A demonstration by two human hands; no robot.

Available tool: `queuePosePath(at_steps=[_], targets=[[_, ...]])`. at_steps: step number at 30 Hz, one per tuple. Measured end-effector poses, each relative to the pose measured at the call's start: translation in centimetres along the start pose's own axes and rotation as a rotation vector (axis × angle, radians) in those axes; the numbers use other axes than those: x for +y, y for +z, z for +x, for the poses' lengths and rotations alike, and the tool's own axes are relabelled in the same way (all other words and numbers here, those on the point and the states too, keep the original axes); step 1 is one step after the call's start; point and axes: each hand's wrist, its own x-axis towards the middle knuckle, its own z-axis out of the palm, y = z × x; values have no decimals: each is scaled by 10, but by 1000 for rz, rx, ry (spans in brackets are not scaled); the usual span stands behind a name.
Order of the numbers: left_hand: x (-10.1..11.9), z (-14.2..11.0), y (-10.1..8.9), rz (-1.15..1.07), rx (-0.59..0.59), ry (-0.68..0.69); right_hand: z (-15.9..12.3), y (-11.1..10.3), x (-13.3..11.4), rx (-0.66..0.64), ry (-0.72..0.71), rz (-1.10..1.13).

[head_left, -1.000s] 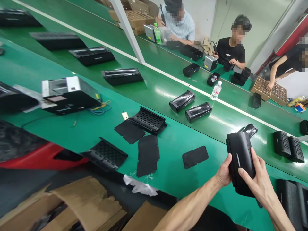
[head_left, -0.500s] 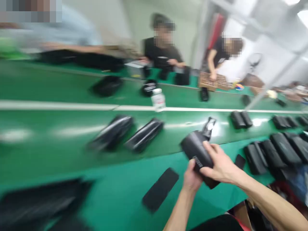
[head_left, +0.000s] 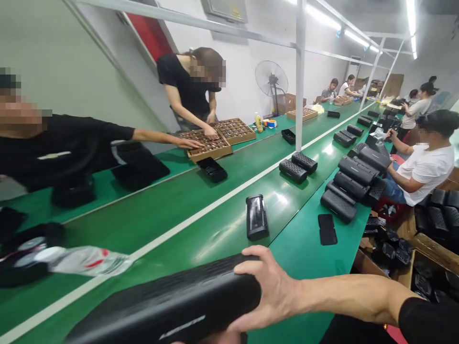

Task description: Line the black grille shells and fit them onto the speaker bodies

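A right hand (head_left: 270, 289) curls its fingers around one end of a black speaker housing (head_left: 172, 306) with blurred white lettering, held over a green workbench (head_left: 290, 291); the left hand (head_left: 224, 338), mostly hidden below, has a grip that cannot be told.

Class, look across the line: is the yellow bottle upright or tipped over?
Upright: the yellow bottle stands beside a cardboard tray, its narrow neck pointing up.

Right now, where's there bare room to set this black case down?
The green table looks bare between the flat black sheet and your right forearm. Beyond the white line, the belt is bare from the plastic bottle to the open black tray. It's crowded where black cases pile past the sheet.
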Motion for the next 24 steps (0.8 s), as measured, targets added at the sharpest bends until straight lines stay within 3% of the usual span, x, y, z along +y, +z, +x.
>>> queuePosePath(at_steps=[3,6,9,12,15,20,24], targets=[[-6,8,-29,12,-36,-54,-10,-28,-26,66,-80,118],[16,17,-66,46,-203,-31,-32,-61,-51,108,4,98],[49,39,-94,240,-514,26,-37,-76,-37,57,78,14],[66,53,-107,398,-675,-41,-41,-78,-21,-8,40,-15],[62,51,-109,443,-709,-40,-47,-80,-19,-71,16,-38],[47,41,-107,419,-660,-39,-45,-84,-24,-119,144,-3],[46,36,-106,463,-611,23,-42,-91,-6,-186,176,5]])
